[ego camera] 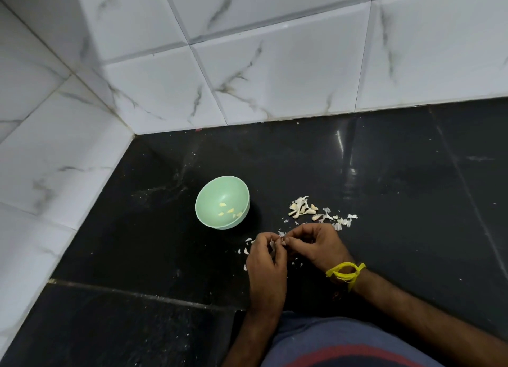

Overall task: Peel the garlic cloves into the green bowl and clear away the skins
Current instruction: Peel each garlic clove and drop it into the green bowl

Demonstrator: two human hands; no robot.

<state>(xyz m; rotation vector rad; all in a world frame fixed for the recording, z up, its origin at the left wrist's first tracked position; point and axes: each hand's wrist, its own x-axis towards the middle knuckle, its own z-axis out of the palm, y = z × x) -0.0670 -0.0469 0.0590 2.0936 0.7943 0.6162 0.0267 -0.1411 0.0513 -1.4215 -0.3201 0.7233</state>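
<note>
A pale green bowl (pixel 209 201) stands on the black counter with several peeled cloves (pixel 230 210) inside. To its right lies a small heap of unpeeled garlic cloves (pixel 301 208), with loose white skins (pixel 342 221) trailing off to the right. In front of the bowl my left hand (pixel 265 259) and my right hand (pixel 316 245) meet, and both pinch one small garlic clove (pixel 283 241) between their fingertips. The clove is mostly hidden by my fingers. More skin flakes (pixel 246 250) lie around and under my hands.
The black stone counter (pixel 154 245) runs into a corner of white marbled wall tiles (pixel 275 72) at the back and left. A yellow thread band (pixel 345 273) circles my right wrist. My shirt fills the bottom edge.
</note>
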